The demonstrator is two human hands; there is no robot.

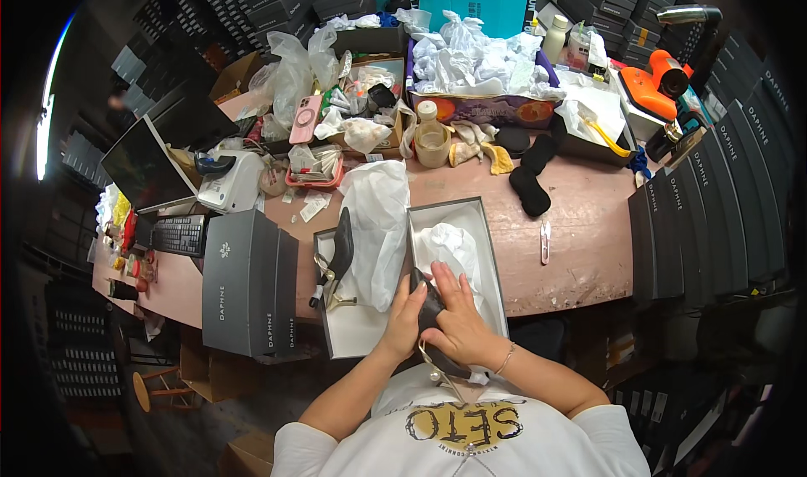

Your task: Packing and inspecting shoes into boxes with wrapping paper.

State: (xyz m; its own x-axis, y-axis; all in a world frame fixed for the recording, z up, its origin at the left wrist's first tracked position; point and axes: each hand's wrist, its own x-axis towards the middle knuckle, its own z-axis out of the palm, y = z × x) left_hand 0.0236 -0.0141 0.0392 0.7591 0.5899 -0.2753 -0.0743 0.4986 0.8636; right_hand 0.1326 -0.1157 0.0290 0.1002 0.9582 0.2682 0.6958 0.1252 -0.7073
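Before a cluttered pinkish surface (584,267), a dark shoe (429,305) slants from far toe to near heel, the left hand (404,319) curled around its left side, the right hand (461,327) laid on its right, fingers nearly straight.

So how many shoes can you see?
2. One dark shoe is between the person's left hand and right hand; the other shoe lies left of the white paper. More might be hidden inside the grey boxes.
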